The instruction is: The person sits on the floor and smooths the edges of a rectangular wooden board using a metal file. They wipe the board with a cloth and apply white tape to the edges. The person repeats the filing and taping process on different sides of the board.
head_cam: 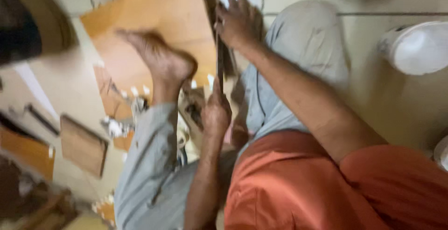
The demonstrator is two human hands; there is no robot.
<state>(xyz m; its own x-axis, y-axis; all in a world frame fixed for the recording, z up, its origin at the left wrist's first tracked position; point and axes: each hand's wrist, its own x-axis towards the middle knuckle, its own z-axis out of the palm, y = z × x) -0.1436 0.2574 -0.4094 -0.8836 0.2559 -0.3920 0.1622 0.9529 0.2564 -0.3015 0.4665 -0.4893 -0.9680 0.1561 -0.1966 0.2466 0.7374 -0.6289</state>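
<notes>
1. The person sits on the tiled floor [396, 104] and holds a thin dark blade, probably a hand saw [219, 66], against the edge of an orange-brown plywood board [158, 15]. The picture is blurred, so I cannot say with certainty what kind of tool it is.

2. The board lies flat on the floor, and the bare foot [158, 57] presses on it from above. For a good cut the foot should keep its weight near the cutting line, so that the board does not shake.

3. The left hand [215, 111] is closed around the near end of the blade, where the handle should be. The grip should be firm, with the wrist in line with the blade.

4. The right hand [240, 22] rests at the far end of the blade with the fingers curled on it, at the edge of the board. These fingers guide the blade; it is safer to keep them on the back of the blade, away from the teeth.

5. Small offcuts [84, 146] and white chips lie near the left leg, and white buckets [415, 48] stand well apart on the right.
</notes>
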